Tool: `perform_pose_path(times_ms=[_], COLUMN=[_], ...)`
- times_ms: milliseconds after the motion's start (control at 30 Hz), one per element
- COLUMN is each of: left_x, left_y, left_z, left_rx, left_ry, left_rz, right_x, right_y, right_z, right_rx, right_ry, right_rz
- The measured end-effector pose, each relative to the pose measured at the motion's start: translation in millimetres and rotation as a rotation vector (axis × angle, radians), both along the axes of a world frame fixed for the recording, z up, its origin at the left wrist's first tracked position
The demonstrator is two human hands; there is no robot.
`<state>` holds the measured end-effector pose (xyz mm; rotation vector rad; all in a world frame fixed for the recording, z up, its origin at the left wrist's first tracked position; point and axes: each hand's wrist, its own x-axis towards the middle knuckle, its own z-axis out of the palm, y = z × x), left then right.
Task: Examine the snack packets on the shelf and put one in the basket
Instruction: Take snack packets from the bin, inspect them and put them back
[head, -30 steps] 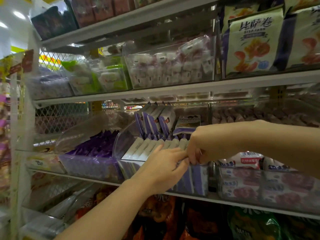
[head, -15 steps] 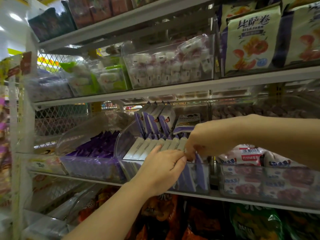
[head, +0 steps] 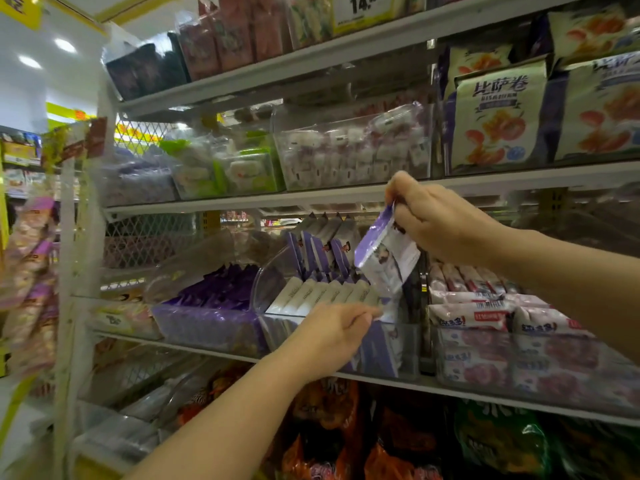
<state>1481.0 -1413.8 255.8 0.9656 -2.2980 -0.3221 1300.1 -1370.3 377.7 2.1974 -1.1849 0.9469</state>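
Lifting recorded: snack packet (head: 388, 261), purple and white, now hangs clear of the clear bin (head: 266, 282) on the middle shelf (head: 450, 386); a second ago both hands worked low at the bin's near row.
Right hand (head: 440, 223): fingers pinching the packet's top edge, packet tilted above the bin, right of centre.
Left hand (head: 332, 336): curled against the near row of packets (head: 322, 296); grasp or mere touch cannot be told.
Basket: not in view.
Status, judged: one packet out for examination; transfer to basket outstanding.
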Motion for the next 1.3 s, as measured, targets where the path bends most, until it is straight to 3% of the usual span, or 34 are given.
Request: perform_pose_path(times_ms=[100, 167, 333, 467, 567, 767, 900, 1067, 1300], left_x=[15.2, 25.9, 69.8, 108.6, 142.2, 205.6, 229.4, 241.8, 245.7], left_y=[16.6, 28.5, 43.4, 42.6, 43.8, 55.0, 58.6, 50.4, 30.4], left_z=[-0.2, 2.3, -4.9, -29.2, -58.1, -125.7, -164.0, -201.7, -207.1], left_rx=[0.1, 0.287, 0.79, 0.808, 0.719, 0.457, 0.512, 0.58, 0.54], left_ry=[0.401, 0.679, 1.002, 1.209, 1.152, 0.757, 0.684, 0.639, 0.98], left_rz=[-0.004, -0.018, -0.198, -0.177, -0.027, 0.046, 0.039, 0.087, 0.377], right_x=[18.8, 32.5, 77.5, 115.4, 141.4, 203.8, 242.0, 263.5, 257.9], right_y=[14.0, 21.2, 27.8, 20.8, 11.5, -11.4, -25.9, -38.2, -51.8], right_z=[-10.9, -25.1, -71.2, -116.8, -153.1, -215.7, -252.8, -290.0, -330.1], right_rx=[-0.076, -0.122, 0.052, 0.329, 0.522, 0.965, 1.329, 1.353, 1.316], right_ry=[-0.082, -0.156, -0.32, -0.295, -0.333, -0.725, -0.917, -1.155, -1.028], right_rz=[0.079, 0.158, 0.355, 0.447, 0.513, 0.624, 0.656, 0.742, 0.746])
